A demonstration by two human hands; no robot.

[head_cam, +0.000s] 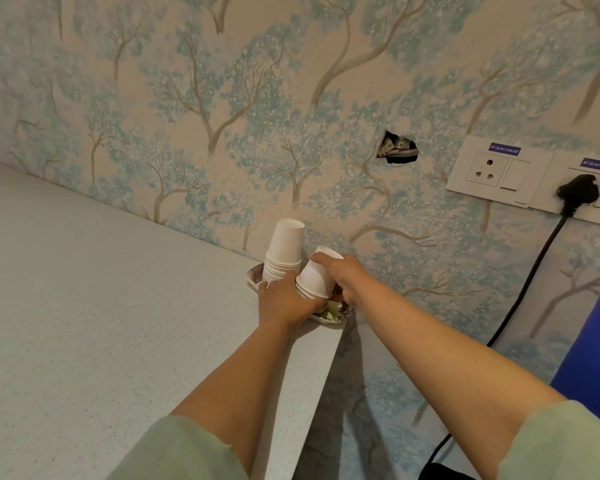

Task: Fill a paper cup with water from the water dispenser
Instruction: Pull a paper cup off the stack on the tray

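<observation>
**At the counter's far corner: both hands working a stack of paper cups**

Beyond both outstretched forearms, at the far corner of the pale speckled counter [84,306], two groups of white paper cups are sitting upside down on a small patterned tray [336,315]. The left hand [284,301] is curling around the lower rims of the taller cup stack [284,252], which is standing nearly upright just to the left of the right hand; its fingers are pressing against the nested rims, and how firmly they are closing cannot be told. The right hand [343,275] is gripping from above the tilted paper cup [314,280], whose base is leaning toward the wall and whose rim is showing at least one further rim nested beneath it. This cup is lying between the two hands, touching the left hand's knuckles and resting just beside the taller stack. Both light green sleeves [187,452] are sitting pushed back near the elbows. Behind the hands, tree-patterned wallpaper [222,116] is covering the wall, and a ragged hole [397,150] is opening in it above and to the right of the hands. Farther right of the right hand, a white socket panel [492,171] is carrying a black plug [577,192], its cable [527,289] hanging downward. At the right edge, beside the right forearm, a blue object [596,341] is showing only in part; what it is cannot be told.
</observation>
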